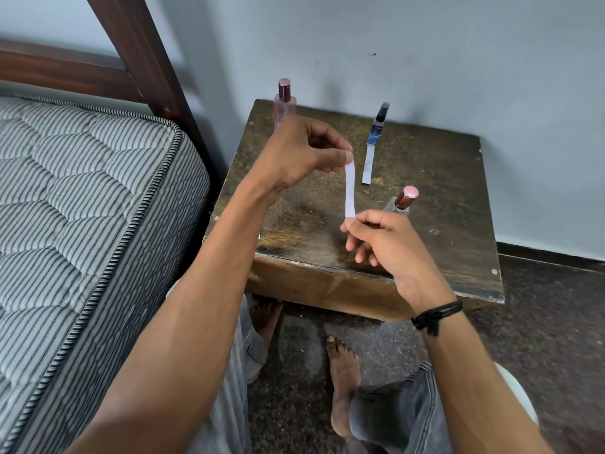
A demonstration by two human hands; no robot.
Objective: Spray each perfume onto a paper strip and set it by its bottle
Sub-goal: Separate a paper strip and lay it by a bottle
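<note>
The left hand (304, 152) is pinching the upper end of a white paper strip (350, 188) between thumb and forefinger. The right hand (386, 244) is pinching its lower end the same way, with its other fingers hanging loosely spread. The strip is hanging in the air above the tabletop (451, 198), nearly upright with a slight curve, in front and just left of the blue spray bottle (378, 129). That bottle is standing upright near the back of the tabletop. A second strip (368, 167) is lying flat in front of it, its far end seemingly touching the bottle's base. To the blue bottle's left, at the back corner, a pink bottle (285, 95) is standing, its lower part hidden behind the left hand. In front and slightly right of the blue bottle, a clear bottle (405, 198) with a dark pink cap is standing just beyond the right hand. A black wristband (437, 317) is circling the right wrist. Far left of the blue bottle, a striped mattress (82, 198) is lying against a wooden bed frame (147, 60).
</note>
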